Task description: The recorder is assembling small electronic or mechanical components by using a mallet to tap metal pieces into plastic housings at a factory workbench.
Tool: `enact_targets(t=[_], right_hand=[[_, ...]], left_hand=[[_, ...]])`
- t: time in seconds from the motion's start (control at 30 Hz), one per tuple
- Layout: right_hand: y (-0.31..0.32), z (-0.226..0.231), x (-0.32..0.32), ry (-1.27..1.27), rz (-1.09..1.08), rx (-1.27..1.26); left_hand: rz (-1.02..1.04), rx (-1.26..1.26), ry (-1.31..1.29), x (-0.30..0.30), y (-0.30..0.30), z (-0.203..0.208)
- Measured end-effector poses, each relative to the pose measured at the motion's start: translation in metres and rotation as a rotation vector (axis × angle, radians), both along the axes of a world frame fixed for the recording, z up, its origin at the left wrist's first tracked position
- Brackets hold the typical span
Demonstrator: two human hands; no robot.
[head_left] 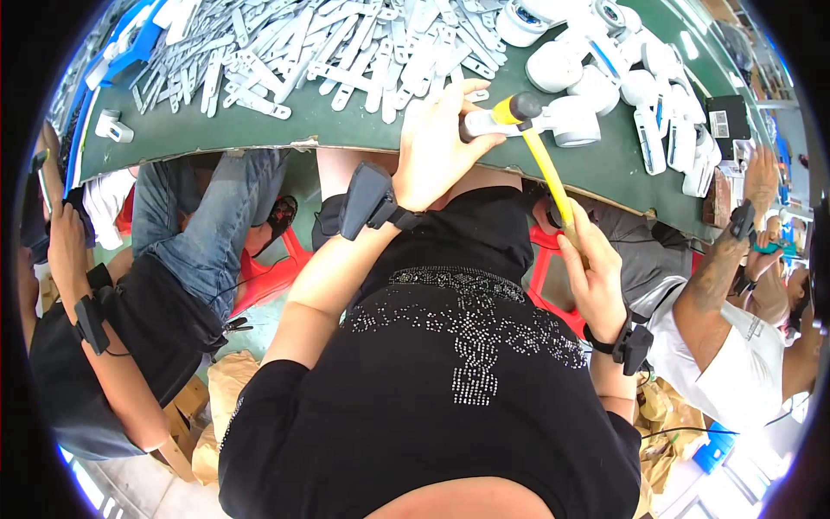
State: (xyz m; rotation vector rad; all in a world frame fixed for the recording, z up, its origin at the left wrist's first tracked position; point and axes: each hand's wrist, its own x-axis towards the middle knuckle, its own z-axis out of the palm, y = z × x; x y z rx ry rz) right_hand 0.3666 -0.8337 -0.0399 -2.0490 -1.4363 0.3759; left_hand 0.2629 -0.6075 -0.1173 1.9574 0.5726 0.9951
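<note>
A mallet [549,169] with a yellow handle and a yellow-and-black head is in my right hand [595,272], whose fingers are wrapped round the lower handle. Its head lies over a white plastic housing [577,126] at the table's near edge; I cannot tell whether the two touch. My left hand [437,147] grips the near end of that housing between thumb and fingers. A dark round end shows beside the left fingers. Part of the housing is hidden behind the mallet head and my fingers.
A large heap of flat grey-white strips [346,52] covers the far part of the green table [285,134]. White rounded housings [596,78] are piled on the right, near a black box [728,118]. One small white piece [112,127] lies far left. Co-workers sit on both sides.
</note>
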Motion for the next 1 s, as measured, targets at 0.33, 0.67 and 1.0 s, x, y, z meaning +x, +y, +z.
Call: enact_targets(t=[0.33, 0.67, 1.0], right_hand=[[0.004, 0.004, -0.006, -0.014, 0.035, 0.095], [0.01, 0.004, -0.009, -0.05, 0.062, 0.003], [0.007, 0.007, -0.013, 0.001, 0.016, -0.051]], left_hand=[[0.025, -0.019, 0.07, -0.001, -0.001, -0.004], [0.009, -0.015, 0.038, 0.0, -0.001, -0.004], [0.009, -0.059, -0.001, 0.002, -0.003, -0.007]])
